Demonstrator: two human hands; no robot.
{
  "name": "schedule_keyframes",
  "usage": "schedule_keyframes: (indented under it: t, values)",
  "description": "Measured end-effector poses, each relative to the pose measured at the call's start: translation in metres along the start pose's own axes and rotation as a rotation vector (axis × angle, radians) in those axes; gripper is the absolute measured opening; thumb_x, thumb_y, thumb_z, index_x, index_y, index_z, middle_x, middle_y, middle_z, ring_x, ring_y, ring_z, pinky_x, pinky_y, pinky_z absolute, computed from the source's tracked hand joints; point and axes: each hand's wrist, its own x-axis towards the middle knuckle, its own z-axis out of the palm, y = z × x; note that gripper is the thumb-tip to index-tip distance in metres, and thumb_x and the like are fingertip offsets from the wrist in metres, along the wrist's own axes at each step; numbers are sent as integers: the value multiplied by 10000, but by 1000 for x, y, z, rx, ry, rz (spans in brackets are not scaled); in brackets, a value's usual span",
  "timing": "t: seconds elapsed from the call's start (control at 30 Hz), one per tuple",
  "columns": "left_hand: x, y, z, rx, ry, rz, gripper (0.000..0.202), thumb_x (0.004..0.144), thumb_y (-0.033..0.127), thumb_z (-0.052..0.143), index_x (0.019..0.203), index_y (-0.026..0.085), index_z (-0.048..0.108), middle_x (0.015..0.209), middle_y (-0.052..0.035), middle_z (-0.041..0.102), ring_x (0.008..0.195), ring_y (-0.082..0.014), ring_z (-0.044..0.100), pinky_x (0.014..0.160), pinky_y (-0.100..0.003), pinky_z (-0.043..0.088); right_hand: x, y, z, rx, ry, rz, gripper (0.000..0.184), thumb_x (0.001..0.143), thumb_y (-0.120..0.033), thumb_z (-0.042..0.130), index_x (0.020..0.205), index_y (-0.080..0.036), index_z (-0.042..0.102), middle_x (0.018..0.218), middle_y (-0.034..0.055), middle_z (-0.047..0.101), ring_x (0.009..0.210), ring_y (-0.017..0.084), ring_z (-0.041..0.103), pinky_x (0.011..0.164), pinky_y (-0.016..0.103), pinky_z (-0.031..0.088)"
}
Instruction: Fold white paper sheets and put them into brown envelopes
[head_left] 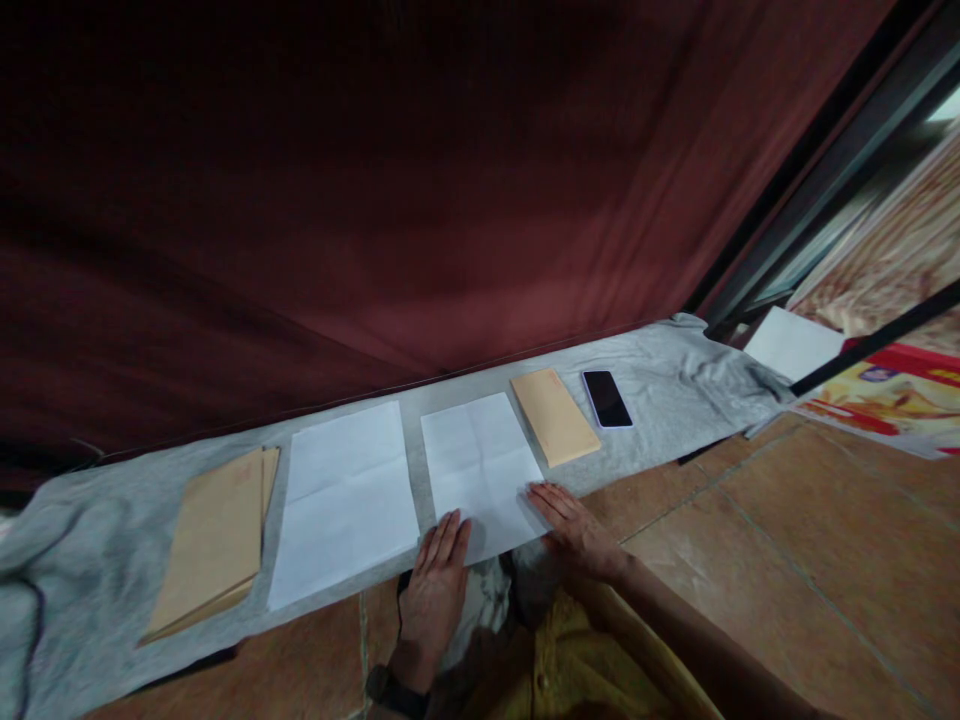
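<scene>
A creased white sheet of paper (pixel 480 450) lies flat before me on a grey cloth (pixel 660 370). My left hand (pixel 436 585) rests at its near left corner, fingers stretched out. At the near right edge of the same sheet, my right hand (pixel 574 525) lies with extended fingers on the paper. To the left is a second white paper stack (pixel 345 500) with a fold line across it. A brown envelope (pixel 555 415) sits just right of the creased sheet, and beyond it a dark-screened phone (pixel 607 398).
Several brown envelopes (pixel 214 535) are piled at the far left of the cloth. A dark red curtain (pixel 450 200) hangs behind. Over on the right are a dark metal frame (pixel 810 160), a white box-like object (pixel 793 343) and a red-yellow printed package (pixel 892 390) above the tiled floor (pixel 817 530).
</scene>
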Motion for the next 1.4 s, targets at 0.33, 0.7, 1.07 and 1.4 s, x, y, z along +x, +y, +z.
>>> schedule_keyframes:
  t: [0.33, 0.7, 1.07, 1.4]
  values:
    - [-11, 7, -49, -238, 137, -19, 384, 939, 182, 468, 1240, 272, 689, 1232, -32, 734, 1106, -200, 703, 972, -354, 587, -7, 9, -12, 179, 190, 71, 656, 874, -72, 483, 1509, -234, 453, 1498, 108, 521, 1377, 257, 491, 1152, 500, 429]
    - [14, -15, -85, -839, 124, -374, 364, 881, 537, 581, 949, 242, 784, 961, -38, 797, 910, -203, 743, 879, -318, 592, 31, 9, -11, 388, 235, 238, 399, 936, -154, 530, 1305, -233, 660, 1332, 99, 661, 1251, 246, 600, 1100, 454, 466]
    - [51, -38, -88, -916, 270, -536, 427, 768, 587, 651, 869, 189, 768, 813, -32, 756, 742, -182, 660, 708, -280, 535, 65, 13, -3, 412, 252, 295, 226, 968, -281, 528, 939, -207, 739, 965, 67, 736, 927, 212, 668, 879, 346, 514]
    - [87, -57, -56, -1062, 287, -623, 835, 709, 490, 741, 1425, 160, 465, 992, -65, 734, 821, -189, 671, 746, -315, 550, 80, 6, 8, 420, 384, 515, 281, 923, -375, 490, 733, -201, 602, 689, 7, 617, 643, 157, 553, 621, 251, 400]
